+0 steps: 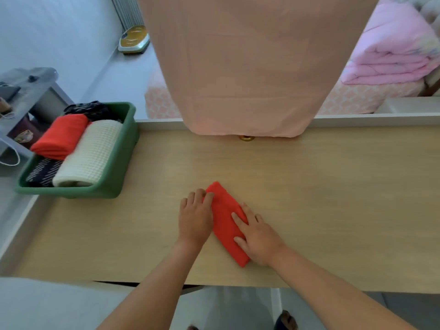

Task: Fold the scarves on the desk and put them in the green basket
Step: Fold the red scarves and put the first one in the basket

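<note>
- One folded red scarf (226,226) flat on desk (333,186), slanted, near front edge.
- One green basket (120,163) on desk's left end, well apart from scarf.
- Inside: one red bundle (59,136), one cream bundle (88,156), dark cloth (42,173) showing at both ends; one piece or two, cannot tell.
- Two hands: left hand (196,216) with fingertips pressing scarf's left edge; right hand (258,238) flat, fingers spread, on scarf's right side. Neither clamped.

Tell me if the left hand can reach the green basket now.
Probably yes. The left hand touches the red scarf on the desk, and only bare wood lies between it and the green basket.
</note>
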{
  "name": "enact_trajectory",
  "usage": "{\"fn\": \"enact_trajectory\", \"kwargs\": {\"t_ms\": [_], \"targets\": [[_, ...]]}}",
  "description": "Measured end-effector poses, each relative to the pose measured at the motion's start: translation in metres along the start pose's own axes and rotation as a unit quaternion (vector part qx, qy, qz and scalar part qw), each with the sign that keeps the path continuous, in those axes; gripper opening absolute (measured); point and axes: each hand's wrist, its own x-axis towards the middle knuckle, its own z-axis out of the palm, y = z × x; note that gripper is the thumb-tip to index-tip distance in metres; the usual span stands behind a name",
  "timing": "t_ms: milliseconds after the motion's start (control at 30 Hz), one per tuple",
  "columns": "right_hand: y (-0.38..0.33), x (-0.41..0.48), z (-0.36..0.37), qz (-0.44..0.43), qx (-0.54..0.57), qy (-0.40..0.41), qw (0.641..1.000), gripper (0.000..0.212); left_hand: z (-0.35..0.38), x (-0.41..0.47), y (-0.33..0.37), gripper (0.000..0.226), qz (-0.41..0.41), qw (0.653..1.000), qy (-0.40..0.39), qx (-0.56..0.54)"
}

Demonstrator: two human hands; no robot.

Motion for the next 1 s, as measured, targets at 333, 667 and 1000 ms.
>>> {"fn": "enact_trajectory", "kwargs": {"t_ms": [333,667,1000], "targets": [[-0.136,0.075,0.0,0.027,0.044,-0.031,0.998,0.071,-0.009,-0.023,-0.134,0.071,-0.068,0.946,-0.286,-0.138],[-0.155,0.133,-0.021,0.049,0.011,0.108,0.993,0.056,-0.013,0.012,-0.185,0.06,-0.161,0.918,-0.27,-0.241],[-0.141,0.141,0.019,0.054,0.015,0.081,0.995,0.081,0.0,0.031,-0.154,0.032,-0.331,0.793,-0.249,-0.446]]}}
